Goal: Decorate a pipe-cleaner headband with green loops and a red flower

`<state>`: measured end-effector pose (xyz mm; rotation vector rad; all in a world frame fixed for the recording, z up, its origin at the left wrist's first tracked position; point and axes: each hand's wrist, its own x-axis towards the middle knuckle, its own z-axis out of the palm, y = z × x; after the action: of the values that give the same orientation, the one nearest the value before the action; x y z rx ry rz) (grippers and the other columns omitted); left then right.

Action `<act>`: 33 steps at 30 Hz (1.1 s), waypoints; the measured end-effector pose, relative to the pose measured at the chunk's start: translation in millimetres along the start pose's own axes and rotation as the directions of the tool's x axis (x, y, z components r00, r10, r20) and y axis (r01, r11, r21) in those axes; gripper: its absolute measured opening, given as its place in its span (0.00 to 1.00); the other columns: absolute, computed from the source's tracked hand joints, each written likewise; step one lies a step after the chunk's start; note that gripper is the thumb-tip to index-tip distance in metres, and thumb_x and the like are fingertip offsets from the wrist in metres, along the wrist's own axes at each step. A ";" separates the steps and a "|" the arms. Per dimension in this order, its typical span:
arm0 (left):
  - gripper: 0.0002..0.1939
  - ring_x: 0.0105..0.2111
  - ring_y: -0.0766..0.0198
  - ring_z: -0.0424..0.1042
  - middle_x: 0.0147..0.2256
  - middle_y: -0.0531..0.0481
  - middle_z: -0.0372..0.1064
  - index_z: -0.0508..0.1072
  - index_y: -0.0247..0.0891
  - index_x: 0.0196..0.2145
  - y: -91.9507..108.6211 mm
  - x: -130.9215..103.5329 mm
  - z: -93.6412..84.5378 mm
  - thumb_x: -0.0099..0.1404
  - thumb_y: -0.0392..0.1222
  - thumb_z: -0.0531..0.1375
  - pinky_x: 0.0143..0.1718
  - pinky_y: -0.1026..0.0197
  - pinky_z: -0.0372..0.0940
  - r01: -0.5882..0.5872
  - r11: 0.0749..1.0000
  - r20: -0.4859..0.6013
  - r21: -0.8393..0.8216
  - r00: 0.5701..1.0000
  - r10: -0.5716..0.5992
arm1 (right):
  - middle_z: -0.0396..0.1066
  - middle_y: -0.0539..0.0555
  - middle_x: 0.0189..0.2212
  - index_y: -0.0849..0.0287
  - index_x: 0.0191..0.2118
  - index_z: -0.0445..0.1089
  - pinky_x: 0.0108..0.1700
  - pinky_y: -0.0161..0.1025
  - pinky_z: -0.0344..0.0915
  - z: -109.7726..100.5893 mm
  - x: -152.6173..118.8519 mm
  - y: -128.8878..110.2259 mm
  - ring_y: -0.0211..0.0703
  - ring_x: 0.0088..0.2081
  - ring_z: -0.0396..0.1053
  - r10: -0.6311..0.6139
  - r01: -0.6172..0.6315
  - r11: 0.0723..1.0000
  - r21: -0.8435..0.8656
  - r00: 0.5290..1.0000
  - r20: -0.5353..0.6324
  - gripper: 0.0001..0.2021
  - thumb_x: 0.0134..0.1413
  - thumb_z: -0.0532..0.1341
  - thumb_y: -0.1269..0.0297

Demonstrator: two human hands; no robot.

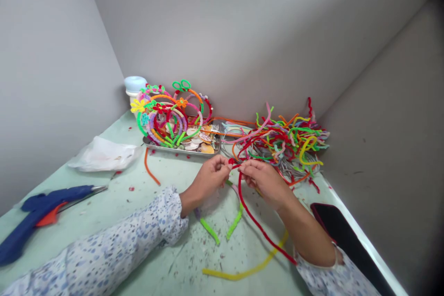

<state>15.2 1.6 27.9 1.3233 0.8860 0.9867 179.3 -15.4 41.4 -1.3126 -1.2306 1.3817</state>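
A red pipe cleaner (255,219) runs between my two hands near the middle of the table, its long end hanging down toward the lower right. My left hand (211,175) pinches a small curled red part at its tip. Close beside it, my right hand (262,179) is closed on the same red strand. Below and partly behind my hands lies a headband with green ends (235,222); its top is hidden. A yellow pipe cleaner (239,276) rests on the table nearer to me.
Wrapped headbands (169,115) stand over a metal tray (180,150) of flat pieces. Loose pipe cleaners (284,138) are heaped behind my right hand. A blue glue gun (45,208) and plastic bag (106,155) lie left, a phone (342,236) right, a lidded container (135,85) back left.
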 end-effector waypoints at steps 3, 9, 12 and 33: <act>0.09 0.16 0.74 0.55 0.19 0.60 0.58 0.62 0.37 0.30 -2.0 0.9 -0.1 0.60 0.44 0.56 0.18 0.69 0.52 -0.004 1.000 -0.001 -0.028 1.000 0.004 | 0.63 0.46 0.21 0.60 0.27 0.68 0.25 0.31 0.54 1.9 -1.8 -2.5 0.32 0.23 0.59 0.026 -0.029 0.993 0.115 0.999 0.030 0.09 0.43 0.64 0.61; 0.09 0.16 0.74 0.56 0.17 0.60 0.57 0.63 0.36 0.31 -1.5 2.6 -1.0 0.60 0.44 0.57 0.19 0.69 0.52 -0.002 0.998 0.010 -0.066 1.000 0.002 | 0.68 0.47 0.25 0.60 0.34 0.69 0.25 0.30 0.60 1.4 -6.1 -8.1 0.30 0.22 0.63 0.064 -0.090 0.980 0.178 0.987 0.144 0.12 0.42 0.67 0.64; 0.08 0.16 0.74 0.56 0.17 0.59 0.58 0.63 0.36 0.31 2.2 2.1 -0.4 0.60 0.44 0.56 0.19 0.69 0.53 0.006 0.997 0.010 -0.081 1.000 -0.005 | 0.69 0.49 0.25 0.61 0.36 0.70 0.27 0.30 0.63 -4.4 -5.1 -7.6 0.31 0.23 0.65 0.071 -0.116 0.968 0.223 0.978 0.197 0.12 0.45 0.66 0.62; 0.09 0.18 0.73 0.57 0.20 0.59 0.58 0.62 0.37 0.31 1.4 -4.1 4.1 0.61 0.45 0.57 0.21 0.69 0.54 -0.058 0.998 0.071 -0.024 0.996 0.060 | 0.67 0.48 0.18 0.61 0.26 0.68 0.20 0.29 0.54 4.6 -7.0 -11.8 0.30 0.18 0.60 0.083 -0.096 0.974 0.203 0.994 0.072 0.07 0.44 0.64 0.63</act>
<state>17.6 -3.8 29.4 1.3648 0.7834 0.9853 174.8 -20.8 54.1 -1.2004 -1.0478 1.5808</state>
